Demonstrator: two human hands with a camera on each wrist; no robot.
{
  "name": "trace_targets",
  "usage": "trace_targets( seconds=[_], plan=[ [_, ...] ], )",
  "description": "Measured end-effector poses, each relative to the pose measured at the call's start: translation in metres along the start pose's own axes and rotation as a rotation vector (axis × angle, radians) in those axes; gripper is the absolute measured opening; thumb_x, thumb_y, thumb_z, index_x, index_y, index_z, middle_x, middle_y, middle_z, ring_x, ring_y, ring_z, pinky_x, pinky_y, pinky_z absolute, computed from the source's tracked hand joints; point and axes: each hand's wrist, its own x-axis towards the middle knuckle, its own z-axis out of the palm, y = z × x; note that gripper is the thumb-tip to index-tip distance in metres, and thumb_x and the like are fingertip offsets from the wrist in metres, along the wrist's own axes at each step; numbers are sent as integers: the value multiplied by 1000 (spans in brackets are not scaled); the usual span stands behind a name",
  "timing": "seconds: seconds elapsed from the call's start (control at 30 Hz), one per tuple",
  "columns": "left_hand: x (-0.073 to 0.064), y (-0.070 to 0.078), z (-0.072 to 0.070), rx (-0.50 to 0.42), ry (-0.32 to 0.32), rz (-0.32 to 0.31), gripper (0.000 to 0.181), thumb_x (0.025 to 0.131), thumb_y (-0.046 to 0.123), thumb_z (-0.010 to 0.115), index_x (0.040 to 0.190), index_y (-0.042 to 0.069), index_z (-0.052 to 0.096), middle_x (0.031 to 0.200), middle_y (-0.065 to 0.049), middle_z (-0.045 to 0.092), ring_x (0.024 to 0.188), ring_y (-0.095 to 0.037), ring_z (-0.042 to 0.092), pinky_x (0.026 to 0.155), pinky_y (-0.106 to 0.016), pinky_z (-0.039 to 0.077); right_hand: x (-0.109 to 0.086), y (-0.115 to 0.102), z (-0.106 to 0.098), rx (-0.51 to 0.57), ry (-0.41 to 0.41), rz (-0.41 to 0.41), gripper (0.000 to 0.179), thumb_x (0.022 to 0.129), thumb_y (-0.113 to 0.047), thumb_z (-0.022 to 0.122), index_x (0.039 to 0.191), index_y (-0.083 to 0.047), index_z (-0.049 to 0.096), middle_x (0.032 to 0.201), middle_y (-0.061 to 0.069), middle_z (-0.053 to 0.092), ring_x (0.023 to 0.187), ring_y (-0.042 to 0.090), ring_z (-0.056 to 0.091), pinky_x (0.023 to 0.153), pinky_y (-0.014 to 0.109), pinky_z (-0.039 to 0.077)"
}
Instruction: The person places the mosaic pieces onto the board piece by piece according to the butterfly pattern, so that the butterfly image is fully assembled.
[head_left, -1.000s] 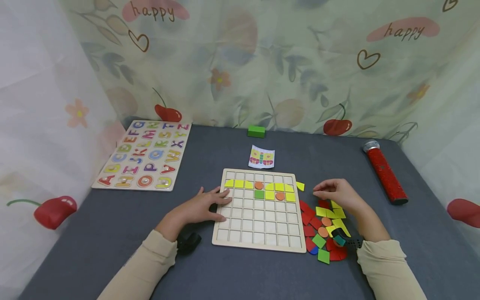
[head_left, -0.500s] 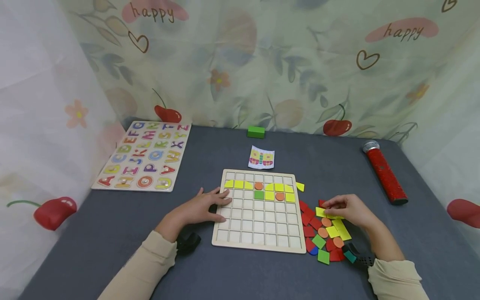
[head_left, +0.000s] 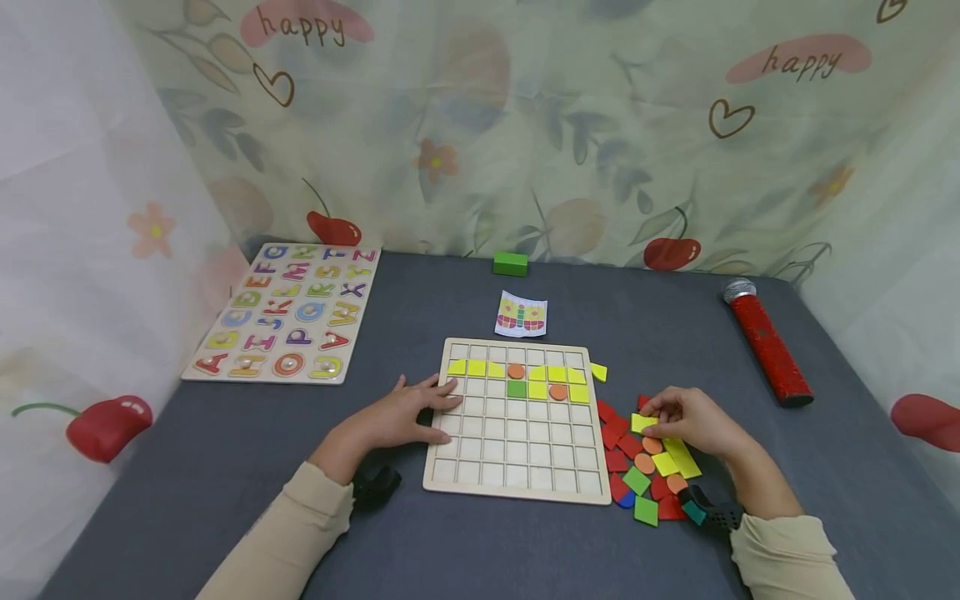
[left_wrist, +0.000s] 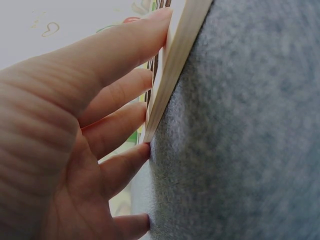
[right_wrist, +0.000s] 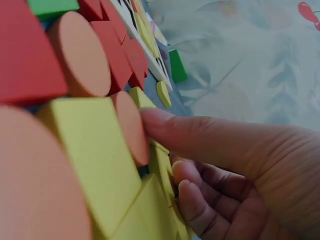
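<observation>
With the grid board (head_left: pixel 517 432) as my clock's centre and twelve farthest from me, the alphabet board (head_left: pixel 285 312) lies at ten. At nine, my left hand (head_left: pixel 401 417) has its fingers straight and loosely spread, thumb and fingertips resting on the grid board's rim. That board is nearly square, its far edge running almost nine to three; my left forearm comes in from seven, hand aimed at one. Just off its far right corner sits a single yellow tile (head_left: pixel 599 372). The heap of coloured pieces (head_left: pixel 636 482) lies between three and four. At three, my right hand (head_left: pixel 693 421) reaches over it, thumb near the partly curled fingers among yellow pieces; I cannot tell whether one is pinched. A yellow strip (head_left: pixel 682 459) just nearer me runs roughly half past ten to half past four. My right forearm slants in from five, knuckles up.
</observation>
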Motion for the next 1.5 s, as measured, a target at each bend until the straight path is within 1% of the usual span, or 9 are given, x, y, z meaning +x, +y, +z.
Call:
trace_targets(
  seconds=[0.1, 0.17, 0.33, 0.5, 0.67, 0.87, 1.1, 1.27, 1.5],
  plan=[
    [0, 0, 0, 3, -2, -1, 65, 80, 33, 71, 138, 16, 46, 151, -2, 31, 146, -26, 11, 111, -63, -3, 1, -1, -1, 22, -22, 17, 25, 79, -19, 73, 95, -1, 64, 76, 5, 56, 64, 8, 48, 56, 21, 44],
    [0, 0, 0, 4, 0, 3, 65, 80, 33, 71, 138, 16, 46, 151, -2, 31, 146, -26, 11, 111, -63, -3, 1, -3, -1, 59, -45, 32, 24, 81, -19, 72, 94, -1, 63, 77, 5, 57, 65, 10, 51, 58, 22, 46],
    [0, 0, 0, -3, 7, 9, 65, 80, 33, 72, 138, 16, 46, 151, -2, 31, 145, -27, 11, 111, -63, -3, 4, -9, -6, 135, -82, 64, 26, 86, -22, 67, 98, 1, 64, 84, 8, 63, 71, 14, 57, 65, 24, 51],
    [-1, -1, 1, -10, 13, 12, 65, 80, 33, 72, 137, 16, 47, 151, -2, 32, 145, -27, 11, 110, -64, -3, 14, -20, -9, 127, -64, 46, 26, 87, -22, 65, 101, 0, 65, 88, 9, 64, 74, 18, 58, 65, 26, 51],
    [-1, -2, 2, -10, 14, 22, 65, 80, 33, 72, 137, 16, 47, 151, -2, 32, 145, -27, 12, 110, -64, -3, 27, -37, -5, 128, -48, 15, 24, 88, -21, 65, 101, 0, 65, 90, 10, 65, 76, 20, 58, 66, 27, 52],
    [-1, -2, 1, -11, 14, 19, 65, 80, 32, 72, 137, 15, 47, 151, -3, 32, 145, -28, 11, 110, -64, -4, 51, -56, 6, 149, -51, -23, 21, 87, -17, 66, 99, 0, 66, 90, 10, 65, 80, 22, 59, 73, 30, 53],
    [-2, 0, 1, -12, 11, 18, 65, 80, 32, 72, 137, 15, 47, 151, -3, 32, 145, -28, 11, 110, -64, -4, 76, -79, 25, 155, -84, -49, 17, 86, -13, 65, 98, -1, 66, 91, 9, 65, 78, 19, 56, 72, 28, 50],
    [-2, 0, 0, -7, 13, 14, 65, 80, 32, 72, 137, 15, 46, 151, -2, 32, 145, -28, 11, 110, -63, -4, 92, -92, 39, 214, -108, -64, 16, 87, -12, 65, 97, 0, 67, 90, 9, 66, 76, 20, 58, 71, 29, 51],
    [-1, 0, 0, -9, 6, 12, 64, 80, 32, 72, 137, 15, 47, 151, -2, 31, 145, -28, 11, 110, -63, -4, 107, -106, 57, 249, -114, -109, 16, 85, -12, 67, 96, 0, 67, 93, 11, 67, 73, 18, 58, 68, 27, 48]
  ],
)
